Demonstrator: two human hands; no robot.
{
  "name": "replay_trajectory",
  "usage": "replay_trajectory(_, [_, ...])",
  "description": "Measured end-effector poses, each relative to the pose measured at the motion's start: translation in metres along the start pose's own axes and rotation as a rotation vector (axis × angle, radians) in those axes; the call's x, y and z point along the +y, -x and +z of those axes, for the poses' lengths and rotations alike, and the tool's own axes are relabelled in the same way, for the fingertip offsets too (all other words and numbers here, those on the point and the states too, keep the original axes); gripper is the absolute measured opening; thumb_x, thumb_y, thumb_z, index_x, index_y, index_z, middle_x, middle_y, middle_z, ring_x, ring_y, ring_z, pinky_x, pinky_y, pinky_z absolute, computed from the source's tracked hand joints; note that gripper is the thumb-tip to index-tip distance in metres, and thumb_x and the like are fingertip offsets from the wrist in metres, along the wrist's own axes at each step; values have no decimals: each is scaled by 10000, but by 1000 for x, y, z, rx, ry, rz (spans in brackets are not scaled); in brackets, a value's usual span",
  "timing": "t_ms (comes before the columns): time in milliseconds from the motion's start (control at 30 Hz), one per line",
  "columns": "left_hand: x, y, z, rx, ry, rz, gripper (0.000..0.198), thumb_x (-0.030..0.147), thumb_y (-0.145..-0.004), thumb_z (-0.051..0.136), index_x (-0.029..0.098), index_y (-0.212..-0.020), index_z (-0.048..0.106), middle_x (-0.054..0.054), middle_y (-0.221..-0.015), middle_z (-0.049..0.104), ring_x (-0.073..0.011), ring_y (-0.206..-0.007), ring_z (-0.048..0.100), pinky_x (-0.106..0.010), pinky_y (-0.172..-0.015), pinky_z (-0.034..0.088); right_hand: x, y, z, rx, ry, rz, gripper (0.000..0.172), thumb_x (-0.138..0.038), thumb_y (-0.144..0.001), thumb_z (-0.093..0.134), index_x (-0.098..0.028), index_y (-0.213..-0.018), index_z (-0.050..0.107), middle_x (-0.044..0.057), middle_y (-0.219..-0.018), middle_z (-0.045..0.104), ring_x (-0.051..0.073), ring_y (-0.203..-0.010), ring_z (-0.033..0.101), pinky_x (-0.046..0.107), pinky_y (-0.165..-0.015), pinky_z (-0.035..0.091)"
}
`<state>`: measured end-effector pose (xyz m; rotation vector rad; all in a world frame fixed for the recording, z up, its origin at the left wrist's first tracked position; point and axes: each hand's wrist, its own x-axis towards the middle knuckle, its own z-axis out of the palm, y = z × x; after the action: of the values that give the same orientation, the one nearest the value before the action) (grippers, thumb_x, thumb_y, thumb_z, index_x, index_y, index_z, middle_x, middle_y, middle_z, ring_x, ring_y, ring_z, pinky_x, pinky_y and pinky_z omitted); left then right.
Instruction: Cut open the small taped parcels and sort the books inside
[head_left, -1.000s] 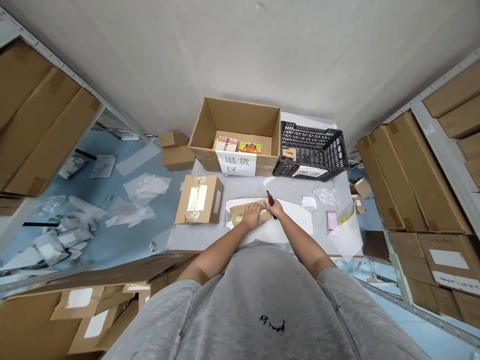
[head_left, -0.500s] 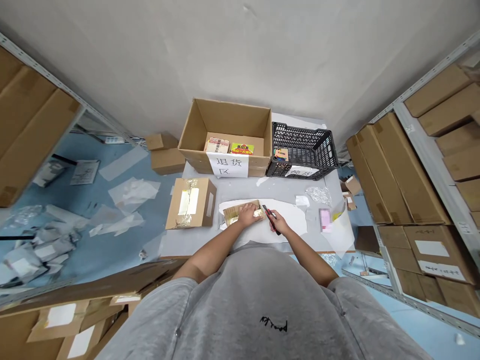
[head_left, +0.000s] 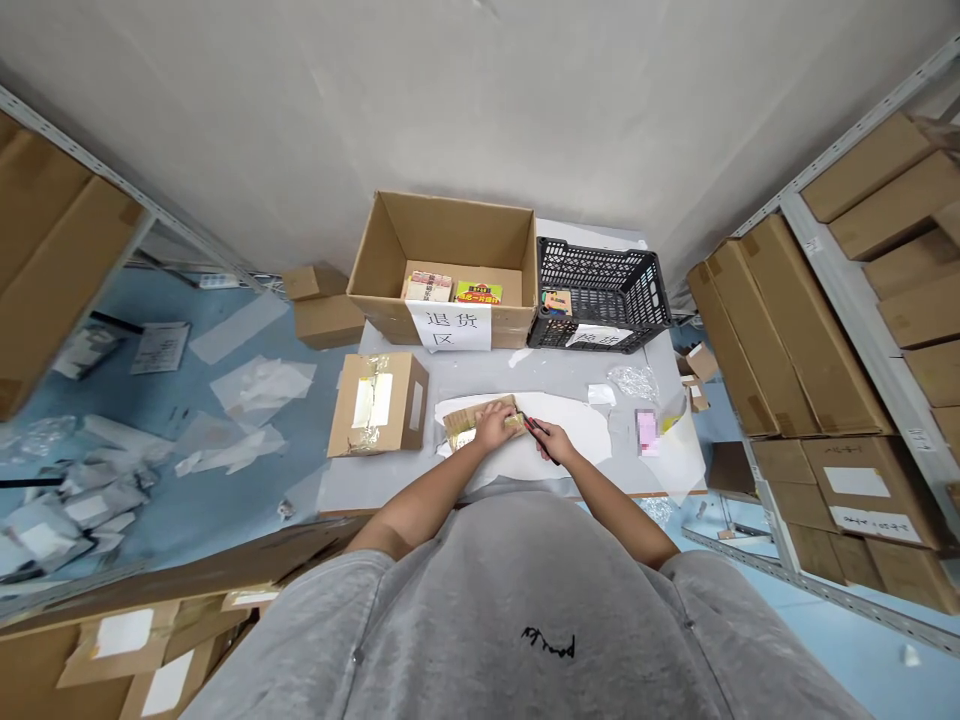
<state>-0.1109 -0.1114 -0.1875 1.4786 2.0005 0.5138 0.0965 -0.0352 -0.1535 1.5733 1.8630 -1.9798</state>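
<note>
My right grip (head_left: 553, 442) is clenched around a red-and-black utility knife (head_left: 541, 437), its tip angled up and left to end just beside the right end of a taped cardboard packet (head_left: 480, 424); I cannot tell whether the blade touches it. My left grip (head_left: 495, 427) is not clenched: it lies palm down on top of the packet, fingers over its right half, pressing it flat. The packet, brown card with shiny tape, sits on a white sheet (head_left: 577, 430) spread on the grey tabletop (head_left: 465, 378), near the edge closest to me. Just left of the sheet stands a cardboard box (head_left: 379, 403) with tape across its top and a white label. Beyond it, at the far edge, an open carton (head_left: 442, 225) holds two bright product packs (head_left: 454, 290) and has a paper sign (head_left: 448, 326) reading 退货区 on its front. Beside it sits a black plastic crate (head_left: 600, 295) with a small pack (head_left: 556, 302) inside and a second paper sign (head_left: 598, 336) on its front. To my right lie crumpled clear plastic (head_left: 632, 382) and a pixelated pink label (head_left: 647, 432). Metal shelves (head_left: 840, 300) stacked with cardboard boxes (head_left: 795, 330) flank the tabletop, and paper scraps (head_left: 255, 390) litter the blue floor (head_left: 150, 390).
</note>
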Motion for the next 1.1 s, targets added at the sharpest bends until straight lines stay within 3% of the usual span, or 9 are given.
replay_trajectory(133, [-2, 0, 0, 18, -6, -12, 294, 392, -932, 780, 249, -1185, 731, -100, -1303, 687, -340, -1294, 566, -443, -1055, 406, -6, -5, 0, 16, 35, 25, 521, -366, -1080, 579, -201, -1565, 672, -93, -540, 572, 114, -385, 510, 185, -409, 408])
replay_trajectory(267, [-2, 0, 2, 21, -25, -41, 365, 428, -932, 832, 213, -1195, 700, -123, -1296, 685, -350, -1310, 564, -454, -1071, 412, 5, 6, -18, -20, 96, 83, 517, -381, -1061, 609, -184, -1531, 697, -85, -534, 576, 120, -374, 510, 195, -407, 405])
replay_trajectory(400, [-8, 10, -3, 3, -114, 74, 520, 493, -886, 890, 222, -1277, 678, -148, -1349, 647, -373, -1346, 549, -473, -1107, 415, 11, 9, -30, 53, 76, 40, 582, -482, -1052, 592, -200, -1557, 648, -79, -597, 599, 130, -415, 545, 205, -439, 452])
replay_trajectory(500, [-21, 29, -12, -9, -209, 118, 660, 452, -812, 951, 221, -1349, 645, -178, -1389, 620, -406, -1354, 547, -500, -1132, 405, 3, -2, -21, 145, 50, -47, 611, -510, -1064, 528, -227, -1603, 567, -74, -665, 610, 146, -473, 585, 220, -486, 499])
replay_trajectory(600, [-39, 48, -22, -8, -242, 82, 666, 419, -801, 950, 224, -1352, 631, -188, -1372, 625, -428, -1340, 554, -527, -1147, 389, -10, -17, -2, 162, 148, -131, 583, -453, -1053, 560, -270, -1605, 544, -38, -791, 695, 169, -566, 647, 262, -598, 568])
replay_trajectory(700, [-56, 61, -31, 8, -241, 60, 589, 463, -841, 905, 238, -1317, 642, -180, -1343, 633, -427, -1328, 555, -538, -1166, 376, -25, -31, 17, 177, 333, -232, 571, -368, -1025, 646, -318, -1587, 566, 22, -1056, 799, 233, -850, 760, 319, -816, 607])
replay_trajectory(833, [-70, 70, -36, 18, -248, 80, 561, 487, -887, 859, 243, -1351, 657, -174, -1359, 632, -406, -1341, 557, -538, -1184, 389, -37, -43, 35, 181, 506, -279, 624, -278, -1006, 682, -323, -1614, 549, 56, -1325, 777, 277, -1178, 729, 345, -1003, 554])
replay_trajectory(967, [-79, 80, -32, 64, -210, 98, 616, 513, -966, 770, 239, -1494, 614, -206, -1591, 559, -398, -1519, 487, -567, -1273, 353, -35, -51, 42, 205, 537, -238, 683, -239, -955, 734, -293, -1609, 543, 81, -1391, 740, 272, -1215, 707, 337, -1024, 531])
replay_trajectory(1100, [-85, 88, -25, 127, -178, 109, 836, 573, -1023, 650, 202, -1728, 397, -219, -1826, 316, -394, -1719, 242, -607, -1379, 205, -20, -59, 40, 249, 407, -135, 686, -369, -944, 757, -261, -1586, 538, 61, -1171, 775, 271, -1037, 735, 348, -933, 569])
